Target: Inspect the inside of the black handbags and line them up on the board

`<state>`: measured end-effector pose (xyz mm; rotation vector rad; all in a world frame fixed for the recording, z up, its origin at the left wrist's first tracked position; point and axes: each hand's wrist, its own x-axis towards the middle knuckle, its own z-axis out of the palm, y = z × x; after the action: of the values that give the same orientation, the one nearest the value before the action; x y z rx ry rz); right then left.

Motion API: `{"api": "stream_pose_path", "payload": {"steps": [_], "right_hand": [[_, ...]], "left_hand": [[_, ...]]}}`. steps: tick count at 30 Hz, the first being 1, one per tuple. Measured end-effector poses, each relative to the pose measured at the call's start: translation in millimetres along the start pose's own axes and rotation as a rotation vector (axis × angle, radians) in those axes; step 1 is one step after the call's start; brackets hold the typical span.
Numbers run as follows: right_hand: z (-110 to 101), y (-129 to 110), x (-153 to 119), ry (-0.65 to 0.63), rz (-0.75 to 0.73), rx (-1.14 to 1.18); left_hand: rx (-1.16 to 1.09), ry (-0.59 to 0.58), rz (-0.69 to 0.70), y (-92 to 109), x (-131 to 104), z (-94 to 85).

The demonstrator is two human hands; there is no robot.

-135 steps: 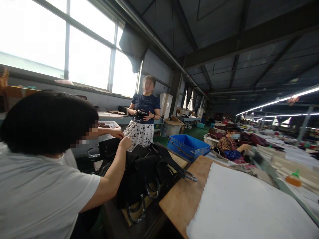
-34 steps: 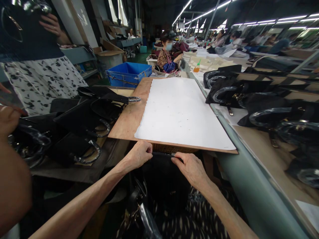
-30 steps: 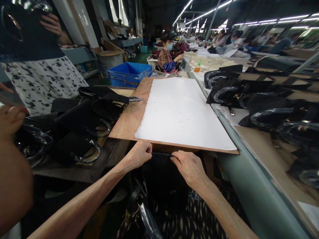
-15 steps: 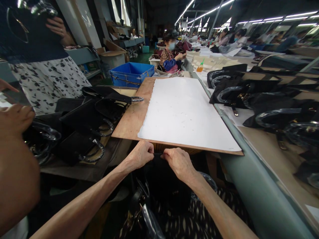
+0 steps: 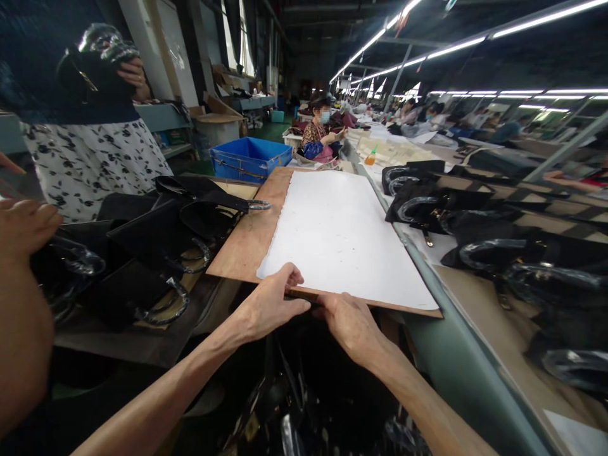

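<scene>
A black handbag (image 5: 308, 367) rests on my lap below the board, dark and partly blurred, with metal fittings and plastic-wrapped handles low in view. My left hand (image 5: 270, 305) is at the front edge of the wooden board (image 5: 235, 256), thumb apart from its bent fingers, nothing between them. Close beside it, my right hand (image 5: 350, 324) has its fingers closed at the bag's upper edge; the fingertips are mostly hidden. On the board lies a large white sheet (image 5: 342, 234) with a few small dark scraps.
Black handbags (image 5: 147, 234) pile up on the left, and more bags (image 5: 513, 253) line the right-hand table behind a green rail (image 5: 456, 354). A blue crate (image 5: 251, 158) stands beyond the board. A co-worker's arm (image 5: 23, 304) reaches in at left; another person (image 5: 90, 126) stands behind, holding a bag.
My left hand has let go of the bag's edge, its thumb and fingers spreading apart and rising to the board's edge. My right hand stays at the bag. The view has tilted slightly.
</scene>
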<state>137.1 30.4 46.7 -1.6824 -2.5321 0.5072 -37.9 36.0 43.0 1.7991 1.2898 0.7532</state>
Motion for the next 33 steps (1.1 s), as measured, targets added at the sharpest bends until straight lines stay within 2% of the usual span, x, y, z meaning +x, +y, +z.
{"api": "stream_pose_path", "payload": {"steps": [3,5,7,10,13,15,18,20,24,27,29,31,33], "right_hand": [[-18.7,5.5,-11.8,0.034,0.107,-0.194],[-26.7,8.3,-18.7,0.01,0.151,-0.268],[-32.1,10.7,-24.8,-0.03,0.166,-0.319],[-39.1,14.0,-32.3,-0.062,0.162,-0.368],[-47.5,16.7,-38.7,-0.065,0.136,-0.389],[-53.3,18.7,-43.9,-0.073,0.131,-0.403],[-57.7,24.9,-53.9,-0.064,0.151,-0.39],[-54.7,31.3,-59.6,-0.059,0.138,-0.316],[-33.9,42.6,-59.0,-0.144,0.073,-0.049],[-17.6,44.2,-48.2,-0.226,0.036,0.108],[-12.3,42.1,-39.8,-0.253,0.009,0.163],[-11.5,39.0,-32.6,-0.255,-0.006,0.18],[-12.9,36.0,-27.2,-0.248,-0.008,0.181]], "left_hand": [[-0.02,0.089,-0.057,20.2,-16.0,0.6],[-0.06,0.054,-0.124,25.4,-28.4,14.1],[-0.106,-0.014,-0.144,23.6,-38.0,35.0],[-0.099,-0.016,-0.137,13.1,-41.4,64.3],[-0.045,-0.022,-0.167,-0.6,-30.1,72.1],[-0.1,-0.083,-0.127,-9.1,-19.3,62.6],[-0.268,-0.321,-0.101,-16.8,-9.0,35.0],[-0.292,-0.484,-0.167,-18.6,-9.0,15.1],[-0.28,-0.624,-0.323,-26.3,-14.6,-12.8],[-0.368,-0.682,-0.406,-43.9,-12.4,-20.0],[-0.371,-0.676,-0.418,-55.9,-8.1,-20.4],[-0.269,-0.643,-0.378,-61.8,-4.1,-19.0],[-0.045,-0.544,-0.284,-59.3,-2.1,-15.9]]}}
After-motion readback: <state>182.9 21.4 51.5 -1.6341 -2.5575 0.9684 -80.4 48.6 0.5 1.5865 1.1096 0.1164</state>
